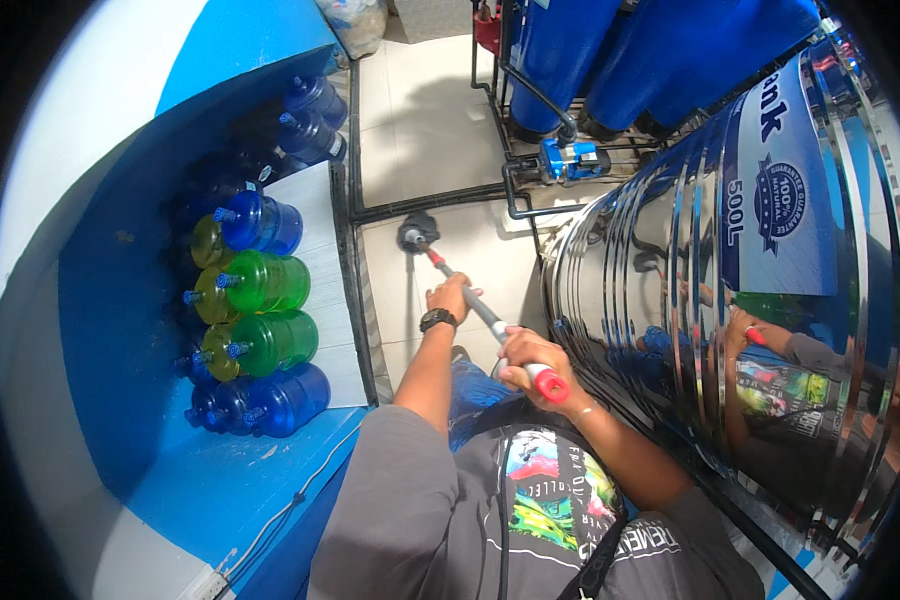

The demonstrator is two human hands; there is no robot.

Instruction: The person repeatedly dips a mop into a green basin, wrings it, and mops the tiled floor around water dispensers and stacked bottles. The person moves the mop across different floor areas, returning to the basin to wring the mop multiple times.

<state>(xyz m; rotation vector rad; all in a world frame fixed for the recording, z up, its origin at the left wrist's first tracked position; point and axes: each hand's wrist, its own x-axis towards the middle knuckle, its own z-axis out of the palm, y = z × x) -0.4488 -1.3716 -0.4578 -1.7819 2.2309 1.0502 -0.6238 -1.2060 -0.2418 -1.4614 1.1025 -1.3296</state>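
A mop with a grey pole, red joint and red end cap slants away from me. Its dark round head rests on the pale tiled floor, close to a black pipe. My left hand, with a black watch on the wrist, is closed around the middle of the pole. Nearer to me, my right hand wraps the pole's upper end, just below the red cap.
Blue and green water jugs lie stacked on a ledge at left. A ribbed steel tank stands close at right. Beyond are tall blue cylinders and a small blue pump. Black pipes cross the floor.
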